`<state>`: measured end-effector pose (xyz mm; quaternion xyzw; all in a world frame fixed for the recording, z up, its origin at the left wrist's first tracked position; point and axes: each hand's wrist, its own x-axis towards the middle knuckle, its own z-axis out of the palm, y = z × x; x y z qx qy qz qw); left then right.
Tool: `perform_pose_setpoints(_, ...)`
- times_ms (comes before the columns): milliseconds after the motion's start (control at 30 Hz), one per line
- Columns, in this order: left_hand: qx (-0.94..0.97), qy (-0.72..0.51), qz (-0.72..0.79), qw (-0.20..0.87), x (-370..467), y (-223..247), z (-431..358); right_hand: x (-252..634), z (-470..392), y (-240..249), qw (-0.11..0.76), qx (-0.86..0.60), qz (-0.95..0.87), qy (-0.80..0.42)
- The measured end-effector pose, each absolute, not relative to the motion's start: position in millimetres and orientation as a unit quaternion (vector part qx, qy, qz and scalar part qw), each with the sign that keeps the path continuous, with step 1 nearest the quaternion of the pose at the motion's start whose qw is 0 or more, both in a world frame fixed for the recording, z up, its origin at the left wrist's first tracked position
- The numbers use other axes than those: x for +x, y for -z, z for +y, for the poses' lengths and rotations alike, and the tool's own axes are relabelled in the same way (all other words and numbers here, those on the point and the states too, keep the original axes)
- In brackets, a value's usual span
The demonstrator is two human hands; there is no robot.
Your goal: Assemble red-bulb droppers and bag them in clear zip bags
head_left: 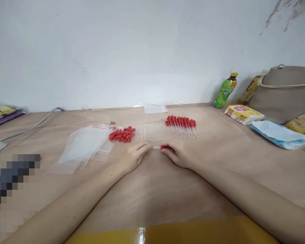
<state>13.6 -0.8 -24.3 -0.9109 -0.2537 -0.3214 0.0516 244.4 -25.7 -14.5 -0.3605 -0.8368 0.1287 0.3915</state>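
Between my two hands, a thin clear tube lies level above the brown table. My left hand pinches its left end. The fingers of my right hand close on a red bulb at the tube's right end. Just beyond, a row of clear tubes lies side by side. To its left is a pile of loose red bulbs. On its right, several droppers with red bulbs lie in a row, bulbs pointing away from me.
Clear plastic bags lie at left, near a grey cable. A small bag lies by the wall. At right stand a green bottle, a tissue pack, a blue-white packet and a grey bag.
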Motion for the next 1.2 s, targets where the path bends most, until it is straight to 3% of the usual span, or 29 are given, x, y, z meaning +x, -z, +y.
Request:
perform_pose_setpoints(533, -0.924, 0.321, -0.202, 0.044, 13.1, 20.6, -4.8, 245.1, -25.7, 24.8, 0.450, -0.296, -0.839, -0.083)
perform_pose_setpoints(1033, -0.935, 0.276, -0.188, 0.121, 14.3, 15.8, -6.4, 246.1, -23.6, 25.2, 0.359, -0.290, -0.887, 0.025)
perform_pose_setpoints(1200, -0.898, 0.349, -0.229, 0.140, 18.0, 15.7, -3.1, 249.7, -20.6, 13.7, 0.352, -0.353, -0.864, 0.069)
